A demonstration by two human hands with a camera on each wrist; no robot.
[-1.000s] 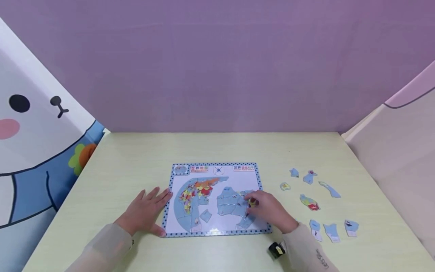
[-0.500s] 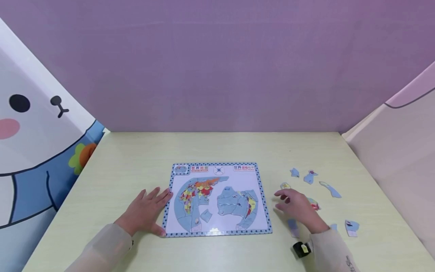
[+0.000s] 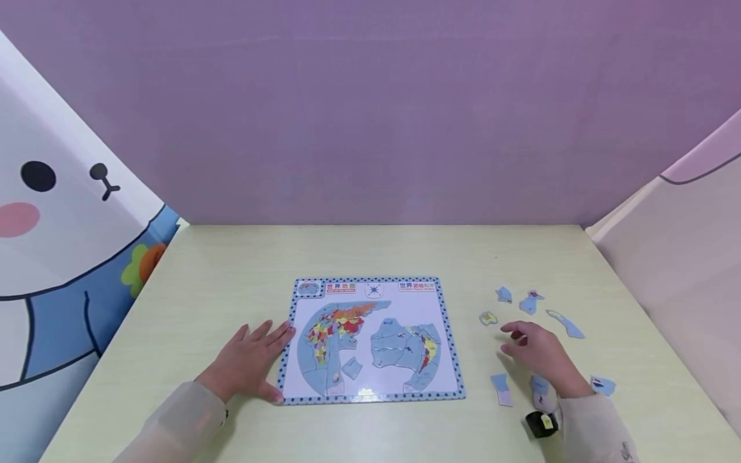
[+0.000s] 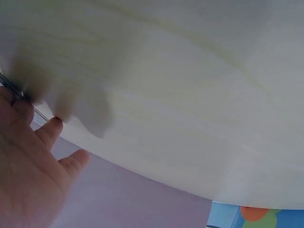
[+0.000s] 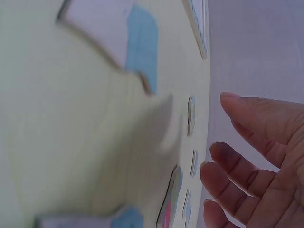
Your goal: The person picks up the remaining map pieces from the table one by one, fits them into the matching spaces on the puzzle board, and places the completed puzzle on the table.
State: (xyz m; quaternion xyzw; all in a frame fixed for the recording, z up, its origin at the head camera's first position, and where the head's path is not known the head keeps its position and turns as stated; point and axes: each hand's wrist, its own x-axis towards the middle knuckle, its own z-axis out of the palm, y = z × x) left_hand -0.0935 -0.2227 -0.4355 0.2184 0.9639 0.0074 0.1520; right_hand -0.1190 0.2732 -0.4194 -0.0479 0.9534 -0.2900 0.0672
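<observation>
Backdrop [image 3: 370,116], plain purple, rises behind the board, and the pale table [image 3: 249,270] spreads all round it. Well off to the board's left I see a cartoon panel [image 3: 52,257], cut off at the view's edge.

The board [image 3: 417,305] lies flat, nearer the left hand [image 3: 249,360] than the right hand [image 3: 538,350], its map partly filled; glare washes out a patch along its lower edge. The left hand is spread, resting at the board's left rim; the left wrist view blurs that contact and crops the hand.

Right of the board and well apart from it, the right hand hangs with fingers loosely bent, thumb clear of them. A black box [image 3: 541,424] at its wrist covers the foot of one lower piece [image 3: 540,390]; the sleeve [image 3: 596,427] overlaps an outer piece [image 3: 604,386].

Also right of the board, a pink-marked piece [image 5: 169,202] is hidden by the right hand from above and cropped in its wrist view. Smallest, a yellow piece [image 3: 489,318] lies just beside the board's right edge.
</observation>
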